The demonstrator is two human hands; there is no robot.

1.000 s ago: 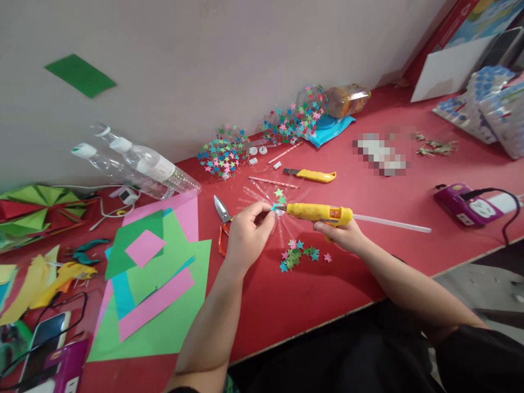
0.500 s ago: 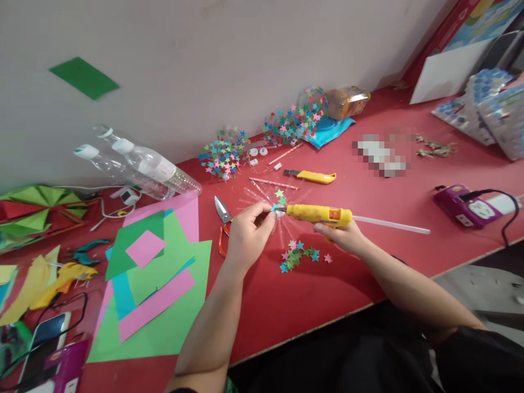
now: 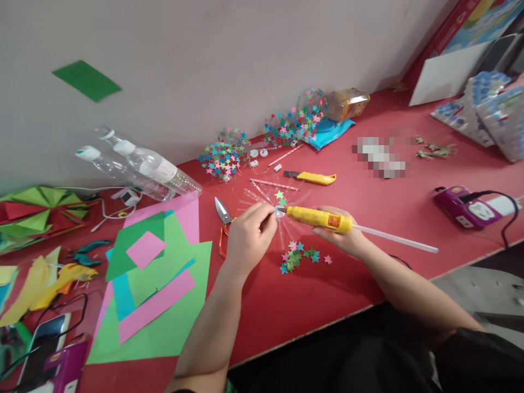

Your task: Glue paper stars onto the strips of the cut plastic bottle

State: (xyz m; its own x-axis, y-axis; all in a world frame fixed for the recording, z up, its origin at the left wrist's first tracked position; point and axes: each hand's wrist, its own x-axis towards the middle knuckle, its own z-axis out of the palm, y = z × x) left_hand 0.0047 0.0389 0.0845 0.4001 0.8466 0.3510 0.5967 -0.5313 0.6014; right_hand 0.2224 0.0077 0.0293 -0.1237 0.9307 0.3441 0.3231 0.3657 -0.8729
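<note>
My right hand point(image 3: 346, 236) grips a yellow glue gun point(image 3: 313, 217), with a long whitish glue stick point(image 3: 397, 239) poking out of its back. The nozzle points left and meets the fingertips of my left hand point(image 3: 250, 236). Those fingers are pinched together on a small blue paper star, mostly hidden now. Beneath both hands, clear plastic strips point(image 3: 281, 236) fan out on the red table, and their centre is partly covered. A green star point(image 3: 279, 195) lies on the fan's far side. Nearer me is a small pile of coloured paper stars point(image 3: 293, 260).
Orange-handled scissors point(image 3: 223, 213) lie left of my left hand. Beyond the fan are a yellow box cutter point(image 3: 315, 178) and star-covered ornaments point(image 3: 225, 155). Coloured paper sheets point(image 3: 164, 295) and plastic bottles point(image 3: 151, 166) occupy the left. A purple power socket point(image 3: 466, 206) sits at right.
The glue gun's back end has swung towards me, and its glue stick slants more. My left hand has turned slightly, covering more of the blue star.
</note>
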